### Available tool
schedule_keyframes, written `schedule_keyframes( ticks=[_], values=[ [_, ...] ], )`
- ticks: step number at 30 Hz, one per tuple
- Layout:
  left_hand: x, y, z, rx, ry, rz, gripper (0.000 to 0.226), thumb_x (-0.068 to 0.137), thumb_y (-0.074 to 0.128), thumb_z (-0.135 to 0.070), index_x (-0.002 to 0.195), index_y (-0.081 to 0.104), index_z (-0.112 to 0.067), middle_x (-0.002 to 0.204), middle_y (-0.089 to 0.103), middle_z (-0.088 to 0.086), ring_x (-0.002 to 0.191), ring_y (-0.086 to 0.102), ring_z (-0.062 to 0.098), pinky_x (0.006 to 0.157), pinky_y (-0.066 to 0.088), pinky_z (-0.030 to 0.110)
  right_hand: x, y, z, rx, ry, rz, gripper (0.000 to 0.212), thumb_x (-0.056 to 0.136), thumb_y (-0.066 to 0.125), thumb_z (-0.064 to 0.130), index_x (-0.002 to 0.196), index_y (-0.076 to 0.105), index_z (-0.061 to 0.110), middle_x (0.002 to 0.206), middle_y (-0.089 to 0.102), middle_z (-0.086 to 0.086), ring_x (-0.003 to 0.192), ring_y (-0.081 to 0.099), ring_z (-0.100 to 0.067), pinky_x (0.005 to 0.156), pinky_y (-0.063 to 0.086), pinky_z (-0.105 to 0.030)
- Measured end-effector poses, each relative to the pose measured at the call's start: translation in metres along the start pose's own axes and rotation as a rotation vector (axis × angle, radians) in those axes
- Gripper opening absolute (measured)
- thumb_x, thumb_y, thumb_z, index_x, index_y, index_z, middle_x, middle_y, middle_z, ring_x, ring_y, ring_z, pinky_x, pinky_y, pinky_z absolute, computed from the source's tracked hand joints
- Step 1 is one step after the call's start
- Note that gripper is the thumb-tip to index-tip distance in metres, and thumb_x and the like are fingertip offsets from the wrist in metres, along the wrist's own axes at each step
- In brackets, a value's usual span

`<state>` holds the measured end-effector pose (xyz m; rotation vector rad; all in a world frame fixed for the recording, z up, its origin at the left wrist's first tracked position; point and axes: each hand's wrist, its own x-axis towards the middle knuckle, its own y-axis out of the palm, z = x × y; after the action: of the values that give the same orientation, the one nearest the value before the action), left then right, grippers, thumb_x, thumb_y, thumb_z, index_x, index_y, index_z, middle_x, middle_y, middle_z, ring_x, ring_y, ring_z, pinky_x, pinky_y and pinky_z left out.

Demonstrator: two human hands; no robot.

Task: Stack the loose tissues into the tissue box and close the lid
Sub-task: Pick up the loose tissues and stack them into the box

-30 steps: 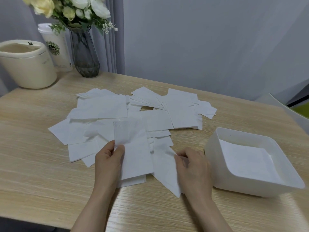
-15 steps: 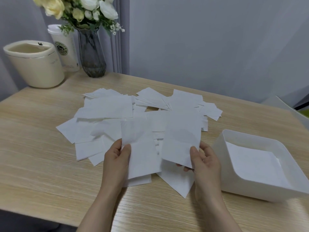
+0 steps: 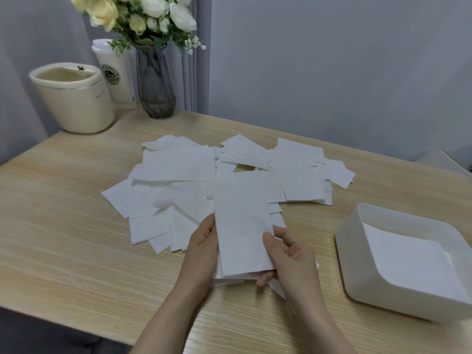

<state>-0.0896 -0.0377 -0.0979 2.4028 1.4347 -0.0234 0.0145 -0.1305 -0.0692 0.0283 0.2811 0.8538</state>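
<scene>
Tissues (image 3: 244,233) in a small stack are held upright above the table (image 3: 63,238), left hand (image 3: 203,247) and right hand (image 3: 291,254) pinching their side edges; loose tissues (image 3: 178,175) lie behind, tissue box (image 3: 357,256) open at right.

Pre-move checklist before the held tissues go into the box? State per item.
1. Held tissues gripped by both hands: ok; left hand at the left edge, right hand at the right edge and underneath.
2. Held tissues aligned: not ok; extra edges stick out at the bottom.
3. Tissue box open: ok; no lid on it.
4. Room in the box: ok; only a low white layer at the bottom.
5. Path to the box: ok; bare table between.
6. Loose tissues all gathered: not ok; many remain spread out.
7. Lid location: cannot tell.
</scene>
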Motion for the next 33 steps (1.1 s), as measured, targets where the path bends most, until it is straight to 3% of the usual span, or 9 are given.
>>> schedule_keyframes(
  ticks=[7,11,22,33],
  values=[
    [-0.002,0.002,-0.002,-0.037,0.005,-0.027,0.021,0.100,0.049,-0.022,0.107,0.068,-0.017,0.103,0.075,0.002,0.094,0.070,0.015,0.078,0.050,0.030,-0.002,0.006,-0.005,-0.036,-0.004,-0.063,0.011,0.097,0.054,0.013,0.104,0.061,0.016,0.077,0.073,-0.009,0.034,0.052,-0.021,0.035,0.041,-0.021],
    [-0.004,0.005,-0.004,-0.040,0.006,-0.009,0.017,0.098,0.053,-0.021,0.104,0.068,-0.019,0.095,0.076,-0.001,0.084,0.070,0.010,0.073,0.050,0.028,-0.005,0.011,-0.009,-0.043,-0.014,-0.088,0.009,0.097,0.053,0.015,0.103,0.059,0.020,0.073,0.073,-0.008,0.036,0.054,-0.023,0.037,0.043,-0.022],
    [-0.001,0.002,0.000,-0.054,0.015,-0.059,0.026,0.099,0.051,-0.026,0.088,0.074,-0.032,0.101,0.075,0.000,0.091,0.068,0.014,0.084,0.048,0.036,-0.005,0.014,-0.011,-0.095,-0.045,-0.112,0.010,0.098,0.052,0.017,0.103,0.059,0.023,0.071,0.072,-0.007,0.041,0.058,-0.027,0.041,0.045,-0.025],
    [0.000,0.001,0.001,0.000,0.056,-0.053,0.026,0.102,0.045,-0.027,0.101,0.071,-0.021,0.102,0.074,-0.002,0.095,0.068,0.012,0.086,0.049,0.035,-0.006,0.014,-0.011,-0.087,-0.030,-0.118,0.010,0.098,0.052,0.017,0.102,0.058,0.023,0.072,0.073,-0.006,0.041,0.059,-0.024,0.041,0.046,-0.023]
  ],
)
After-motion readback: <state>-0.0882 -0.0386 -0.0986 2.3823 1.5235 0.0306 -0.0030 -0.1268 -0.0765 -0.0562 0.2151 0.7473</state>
